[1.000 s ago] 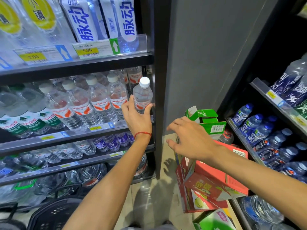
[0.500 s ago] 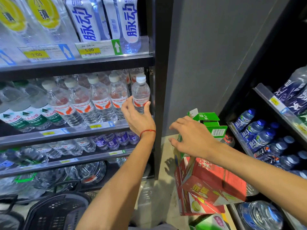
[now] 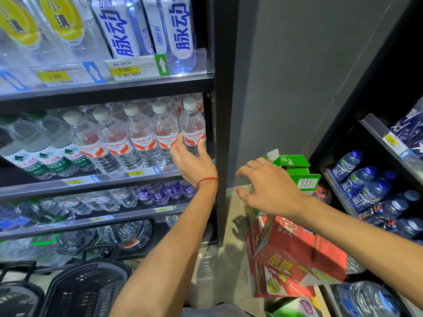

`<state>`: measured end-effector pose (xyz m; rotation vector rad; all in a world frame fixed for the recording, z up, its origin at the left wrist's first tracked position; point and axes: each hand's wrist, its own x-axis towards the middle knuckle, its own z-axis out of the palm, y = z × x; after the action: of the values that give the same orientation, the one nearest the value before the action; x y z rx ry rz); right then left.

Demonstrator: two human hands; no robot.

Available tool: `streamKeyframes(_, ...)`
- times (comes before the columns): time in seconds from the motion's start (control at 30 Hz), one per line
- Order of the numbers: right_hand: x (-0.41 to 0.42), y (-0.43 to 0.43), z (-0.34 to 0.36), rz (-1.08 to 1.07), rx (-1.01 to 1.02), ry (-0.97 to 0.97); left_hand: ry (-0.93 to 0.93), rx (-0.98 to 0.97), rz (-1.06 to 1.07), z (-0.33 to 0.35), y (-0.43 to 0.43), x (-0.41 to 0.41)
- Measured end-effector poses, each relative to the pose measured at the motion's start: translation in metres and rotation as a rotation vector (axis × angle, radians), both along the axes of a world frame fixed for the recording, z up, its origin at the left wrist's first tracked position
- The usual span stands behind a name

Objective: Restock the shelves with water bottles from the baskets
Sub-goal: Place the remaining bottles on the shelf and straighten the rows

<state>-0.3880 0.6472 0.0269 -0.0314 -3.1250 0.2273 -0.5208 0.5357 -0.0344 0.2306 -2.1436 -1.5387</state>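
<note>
Your left grip (image 3: 193, 164) is curled round the lower half of a water bottle (image 3: 192, 124), thumb on its right side and fingers on its left, with a red cord (image 3: 207, 180) at the wrist. The bottle stands upright on the middle shelf (image 3: 91, 182), at the right end of a row of red-labelled bottles (image 3: 142, 138), just beside its neighbour. Further left on that shelf stand green-labelled bottles (image 3: 49, 160). Your right grip (image 3: 270, 191) is wide open, fingers spread and holding nothing, just above a green carton (image 3: 297, 161) and a red carton (image 3: 297, 255). A dark basket (image 3: 87, 291) sits near left, below the shelves. Blue bottles (image 3: 366, 186) fill the rack on the right.
</note>
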Motion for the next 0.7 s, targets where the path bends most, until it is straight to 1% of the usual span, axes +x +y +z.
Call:
streamKeyframes(0.13,-0.004,-0.007,0.005,-0.039,0.008,0.014,0.019,0.032,-0.038,0.000,-0.012,0.005)
streamKeyframes(0.2,-0.007,-0.011,0.006,-0.074,0.047,0.039,0.032,-0.002,-0.077,0.002,-0.022,0.009)
streamKeyframes(0.27,-0.012,-0.016,0.007,-0.085,0.067,0.051,0.077,-0.085,-0.139,0.004,-0.036,0.014)
streamKeyframes(0.37,-0.020,-0.024,0.005,-0.077,0.037,0.090,0.104,-0.290,-0.264,0.014,-0.063,0.022)
streamKeyframes(0.5,-0.029,-0.044,0.000,-0.023,0.034,0.133,0.075,-0.673,-0.380,0.037,-0.109,0.036)
streamKeyframes(0.6,-0.029,-0.062,-0.004,0.019,0.052,0.159,0.068,-0.959,-0.396,0.046,-0.147,0.044)
streamKeyframes(0.7,-0.023,-0.083,-0.006,0.058,0.073,0.179,0.034,-1.157,-0.396,0.049,-0.182,0.058)
